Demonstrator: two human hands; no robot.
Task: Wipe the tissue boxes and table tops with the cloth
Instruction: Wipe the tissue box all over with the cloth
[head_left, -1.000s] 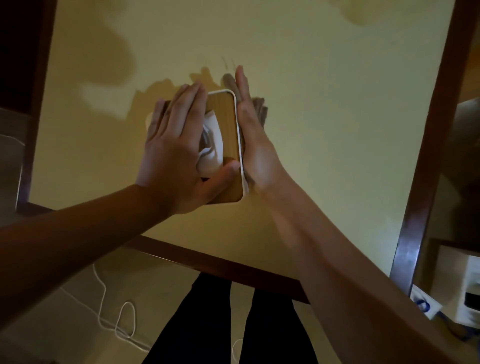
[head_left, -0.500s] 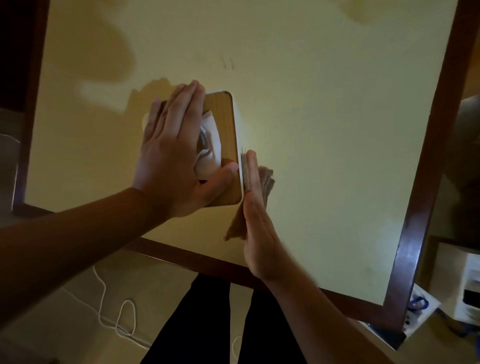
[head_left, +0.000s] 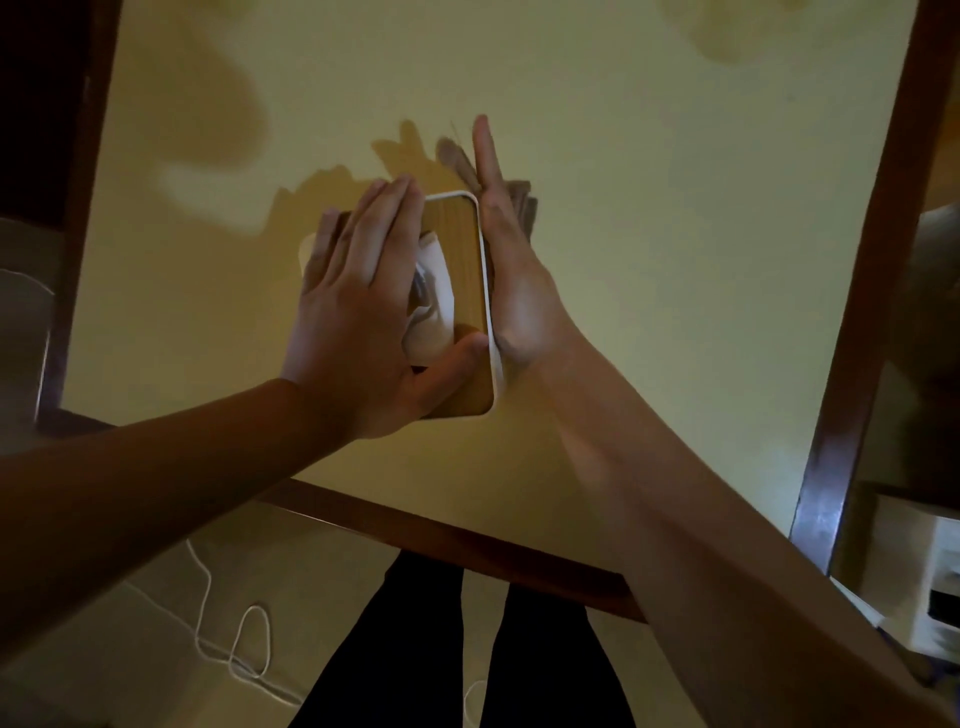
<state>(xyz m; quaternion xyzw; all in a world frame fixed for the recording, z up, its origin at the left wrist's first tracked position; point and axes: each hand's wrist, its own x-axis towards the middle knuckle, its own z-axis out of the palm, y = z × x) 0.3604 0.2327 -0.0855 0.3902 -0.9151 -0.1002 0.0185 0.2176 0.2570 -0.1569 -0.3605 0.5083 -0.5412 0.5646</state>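
Observation:
A tissue box (head_left: 465, 244) with a wood-look top, white rim and a white tissue poking out stands on the yellow table top (head_left: 675, 234). My left hand (head_left: 363, 312) lies flat across the box's top, thumb hooked over its near end. My right hand (head_left: 511, 275) is pressed flat against the box's right side, fingers pointing away from me. A dark brownish cloth (head_left: 522, 202) shows only as a strip behind that hand, squeezed between palm and box; most of it is hidden.
The table has a dark wooden frame (head_left: 452, 540) along its near and right edges. A white cable (head_left: 244, 639) lies on the floor at lower left. My dark-trousered legs (head_left: 415, 649) stand below the table edge. A white box-like object (head_left: 935, 587) sits at the right.
My right hand with the cloth slid from the box's near right corner forward along its right side to the far end. The left hand stayed on top.

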